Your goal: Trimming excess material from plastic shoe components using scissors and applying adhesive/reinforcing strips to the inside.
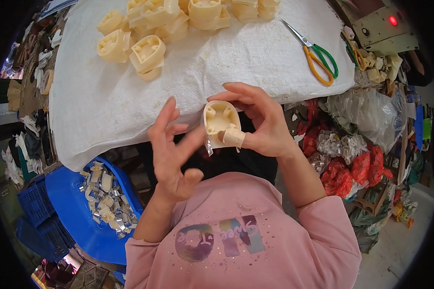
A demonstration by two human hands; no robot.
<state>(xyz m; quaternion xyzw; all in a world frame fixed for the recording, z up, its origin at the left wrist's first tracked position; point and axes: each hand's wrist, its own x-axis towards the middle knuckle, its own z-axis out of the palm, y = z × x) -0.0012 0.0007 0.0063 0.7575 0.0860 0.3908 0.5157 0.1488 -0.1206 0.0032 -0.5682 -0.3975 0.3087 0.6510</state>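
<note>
A cream-coloured moulded plastic part (220, 117), rounded at one end with small posts inside its hollow, is held in front of me. My right hand (263, 123) grips it between fingers and thumb; a tan bandage wraps the thumb tip. Along the part's left side hangs a strip of clear, shiny tape (209, 147). My left hand (172, 149) is beside the part with fingers spread, the index finger blurred near the tape. Whether that finger touches the tape, I cannot tell.
A white-covered table (202, 72) carries a heap of similar cream parts (152, 21) at the back and scissors (318, 58) with green and orange handles at right. A blue tub (77, 216) at lower left holds shiny-edged pieces. Red and clear bags (359, 164) crowd the right.
</note>
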